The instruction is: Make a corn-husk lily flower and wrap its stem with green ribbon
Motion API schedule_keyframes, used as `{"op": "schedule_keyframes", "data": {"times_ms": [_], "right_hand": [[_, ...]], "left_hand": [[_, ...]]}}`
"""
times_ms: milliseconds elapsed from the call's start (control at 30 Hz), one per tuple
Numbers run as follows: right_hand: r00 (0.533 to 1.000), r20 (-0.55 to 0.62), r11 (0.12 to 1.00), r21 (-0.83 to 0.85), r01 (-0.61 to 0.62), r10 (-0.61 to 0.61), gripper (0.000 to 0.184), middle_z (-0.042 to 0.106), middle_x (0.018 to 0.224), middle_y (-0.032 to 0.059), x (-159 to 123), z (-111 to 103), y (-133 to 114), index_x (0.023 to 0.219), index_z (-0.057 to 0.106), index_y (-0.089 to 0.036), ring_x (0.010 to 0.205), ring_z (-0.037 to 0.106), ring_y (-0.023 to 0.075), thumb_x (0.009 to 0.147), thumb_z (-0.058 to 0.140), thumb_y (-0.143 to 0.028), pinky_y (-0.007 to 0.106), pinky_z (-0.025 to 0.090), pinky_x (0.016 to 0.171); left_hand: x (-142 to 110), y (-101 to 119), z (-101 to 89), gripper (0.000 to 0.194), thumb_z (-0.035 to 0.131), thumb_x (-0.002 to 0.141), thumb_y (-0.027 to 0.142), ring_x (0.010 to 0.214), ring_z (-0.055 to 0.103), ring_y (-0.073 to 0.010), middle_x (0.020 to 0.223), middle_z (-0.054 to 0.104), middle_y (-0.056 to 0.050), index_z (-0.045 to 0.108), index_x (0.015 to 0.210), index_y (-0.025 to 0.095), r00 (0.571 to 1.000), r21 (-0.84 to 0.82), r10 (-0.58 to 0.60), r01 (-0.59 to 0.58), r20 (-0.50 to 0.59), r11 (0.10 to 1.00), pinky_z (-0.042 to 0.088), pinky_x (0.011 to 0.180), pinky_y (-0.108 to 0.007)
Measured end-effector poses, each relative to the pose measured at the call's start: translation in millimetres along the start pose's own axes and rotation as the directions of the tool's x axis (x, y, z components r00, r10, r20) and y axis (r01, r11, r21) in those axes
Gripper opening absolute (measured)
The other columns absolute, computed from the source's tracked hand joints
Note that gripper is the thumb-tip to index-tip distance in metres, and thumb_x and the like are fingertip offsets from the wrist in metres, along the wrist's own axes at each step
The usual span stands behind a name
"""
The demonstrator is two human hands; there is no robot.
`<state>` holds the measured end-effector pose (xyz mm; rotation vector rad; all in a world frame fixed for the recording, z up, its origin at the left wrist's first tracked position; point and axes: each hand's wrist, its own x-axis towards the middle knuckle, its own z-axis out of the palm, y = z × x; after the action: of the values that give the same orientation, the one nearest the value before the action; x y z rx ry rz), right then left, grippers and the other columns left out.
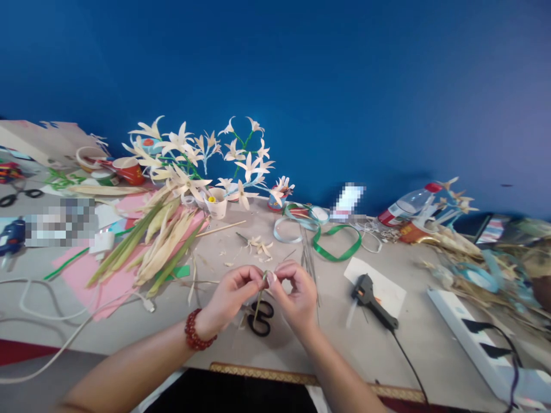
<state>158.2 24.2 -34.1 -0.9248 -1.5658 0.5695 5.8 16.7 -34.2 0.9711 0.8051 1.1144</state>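
In the frame's lower centre, left hand (230, 295) and right hand (297, 292) each make a narrow grip, pinching one thin strip (259, 302); scissors (260, 319) lie just below.

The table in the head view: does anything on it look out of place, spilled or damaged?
Two things stand out. A cream flower lies among scraps beyond the left hand, while other flowers stand upright behind it. At right, the clear bottle leans steeply, though the wide lens may exaggerate this. I see no spill.
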Motion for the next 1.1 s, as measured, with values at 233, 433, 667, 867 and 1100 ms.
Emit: {"op": "schedule_keyframes", "data": {"times_ms": [233, 433, 667, 867, 1100], "right_hand": [[1.000, -0.013, 0.999, -0.037, -0.005, 0.004, 0.014, 0.056, 0.075, 0.0006, -1.1, -0.3, -0.9, 0.077, 0.053, -0.023, 0.072, 0.058, 0.0171, 0.082, 0.063, -0.014, 0.030, 0.049, 0.064], [0.999, 0.014, 0.999, -0.007, -0.035, 0.036, 0.012, 0.055, 0.080, 0.0012, -2.1, -1.8, -2.6, 0.082, 0.054, -0.023, 0.072, 0.057, 0.0164, 0.081, 0.063, -0.015, 0.028, 0.048, 0.062], [0.998, 0.022, 0.997, -0.048, -0.060, 0.061, 0.012, 0.054, 0.077, 0.0007, -1.7, 0.3, -1.2, 0.080, 0.053, -0.023, 0.069, 0.055, 0.0153, 0.082, 0.063, -0.017, 0.027, 0.046, 0.058], [0.997, 0.058, 0.997, -0.054, -0.050, 0.053, 0.012, 0.056, 0.079, 0.0010, 0.9, -2.9, -2.4, 0.081, 0.053, -0.023, 0.066, 0.054, 0.0141, 0.082, 0.063, -0.016, 0.027, 0.045, 0.057], [0.994, 0.073, 0.996, 0.014, -0.088, 0.086, 0.010, 0.056, 0.083, 0.0021, 0.5, -4.6, -3.1, 0.083, 0.054, -0.022, 0.067, 0.055, 0.0140, 0.082, 0.063, -0.017, 0.026, 0.047, 0.057]], "left_hand": [[-0.3, -1.0, 0.3, 0.018, 0.069, 0.080, 0.031, 0.078, 0.055, -0.0153, 0.077, 0.061, -0.002, 0.062, 0.072, 0.017, 1.000, -0.011, 0.002, -0.002, -0.001, 1.000, 0.042, 0.075, -0.026], [0.1, 0.3, 0.6, 0.018, 0.069, 0.080, 0.031, 0.077, 0.053, -0.0148, 0.076, 0.060, -0.001, 0.061, 0.071, 0.018, 1.000, -0.013, 0.005, -0.005, -0.001, 1.000, 0.041, 0.074, -0.026], [0.2, 1.6, 1.0, 0.021, 0.069, 0.079, 0.034, 0.076, 0.053, -0.0158, 0.075, 0.058, -0.003, 0.060, 0.070, 0.017, 1.000, 0.015, 0.004, -0.004, -0.006, 1.000, 0.041, 0.071, -0.026], [0.5, 0.9, 0.2, 0.019, 0.069, 0.080, 0.033, 0.076, 0.052, -0.0154, 0.076, 0.057, -0.003, 0.060, 0.071, 0.017, 1.000, 0.022, 0.007, -0.007, 0.006, 1.000, 0.041, 0.070, -0.025], [0.5, -0.4, -0.3, 0.019, 0.067, 0.081, 0.032, 0.074, 0.051, -0.0146, 0.076, 0.058, -0.002, 0.060, 0.071, 0.018, 1.000, 0.030, 0.018, -0.018, 0.025, 0.999, 0.040, 0.070, -0.026]]}}
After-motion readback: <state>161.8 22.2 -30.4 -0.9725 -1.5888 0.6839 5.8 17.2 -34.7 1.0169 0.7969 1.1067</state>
